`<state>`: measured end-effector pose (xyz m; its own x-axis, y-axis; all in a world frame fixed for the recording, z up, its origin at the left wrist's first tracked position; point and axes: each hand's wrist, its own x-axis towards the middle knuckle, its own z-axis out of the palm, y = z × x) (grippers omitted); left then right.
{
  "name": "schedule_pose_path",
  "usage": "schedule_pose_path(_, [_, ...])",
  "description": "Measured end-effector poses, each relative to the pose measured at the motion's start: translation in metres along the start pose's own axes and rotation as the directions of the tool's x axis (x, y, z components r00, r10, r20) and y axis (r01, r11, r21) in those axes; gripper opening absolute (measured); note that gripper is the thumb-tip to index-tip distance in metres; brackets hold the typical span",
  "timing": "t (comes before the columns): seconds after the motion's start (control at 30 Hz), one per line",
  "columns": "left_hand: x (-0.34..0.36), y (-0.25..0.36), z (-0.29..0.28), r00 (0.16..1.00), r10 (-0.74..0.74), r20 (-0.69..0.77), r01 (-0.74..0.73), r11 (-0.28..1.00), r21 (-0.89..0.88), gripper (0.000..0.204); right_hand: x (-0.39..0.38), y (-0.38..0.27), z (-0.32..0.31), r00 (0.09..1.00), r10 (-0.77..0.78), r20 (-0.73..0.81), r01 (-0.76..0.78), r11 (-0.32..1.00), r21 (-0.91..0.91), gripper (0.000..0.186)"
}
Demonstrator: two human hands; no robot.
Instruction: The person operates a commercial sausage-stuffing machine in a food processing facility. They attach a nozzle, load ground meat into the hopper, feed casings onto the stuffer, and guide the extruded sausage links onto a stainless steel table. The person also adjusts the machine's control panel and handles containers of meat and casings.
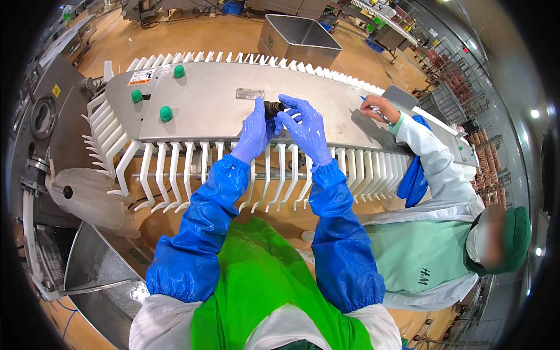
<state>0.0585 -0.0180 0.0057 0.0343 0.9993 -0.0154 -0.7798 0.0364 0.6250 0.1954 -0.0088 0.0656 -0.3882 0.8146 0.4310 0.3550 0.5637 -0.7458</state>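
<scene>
Both of my gloved hands are raised over the steel top plate (204, 108) of a long machine edged with white hooks. Between them is a small dark, ridged cylindrical part (272, 109), whose exact kind I cannot make out. My left hand (255, 133) is closed around its left side, thumb upright. At its right end, my right hand (307, 129) pinches it with thumb and index finger, the other fingers curled. Purple-blue gloves and wet blue sleeves cover both hands and forearms.
Three green knobs (166, 113) stand on the plate's left part. At right a co-worker's hand (380, 109) holds a pen over the plate. White hooks (169, 175) line the near edge. A steel bin (300, 41) stands beyond; machinery with a translucent bag (96, 192) is at left.
</scene>
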Motion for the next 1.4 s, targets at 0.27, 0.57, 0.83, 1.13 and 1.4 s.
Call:
schedule_pose_path(0.27, [-0.004, 0.005, 0.005, 0.999, -0.032, -0.015, 0.032, 0.999, 0.020, 0.061, 0.003, 0.003, -0.001, 0.992, 0.120, 0.025, -0.123, 0.970, 0.210, 0.039])
schedule_pose_path(0.57, [-0.003, 0.005, 0.004, 0.997, -0.055, -0.061, 0.056, 0.998, 0.012, 0.058, 0.005, 0.003, 0.002, 0.989, 0.146, 0.020, -0.145, 0.939, 0.312, 0.041])
schedule_pose_path(0.83, [0.000, 0.004, 0.001, 0.997, -0.067, -0.049, 0.066, 0.997, -0.029, 0.058, 0.009, 0.010, 0.000, 0.977, 0.209, -0.039, -0.177, 0.902, 0.394, 0.025])
schedule_pose_path(1.13, [-0.002, 0.004, 0.002, 0.996, -0.068, -0.057, 0.069, 0.998, 0.014, 0.061, 0.012, 0.002, -0.003, 0.962, 0.269, -0.046, -0.234, 0.900, 0.368, 0.023])
schedule_pose_path(1.4, [0.000, 0.004, 0.001, 0.996, -0.075, -0.052, 0.075, 0.997, 0.004, 0.061, 0.013, 0.008, -0.002, 0.957, 0.289, 0.033, -0.282, 0.895, 0.345, 0.026])
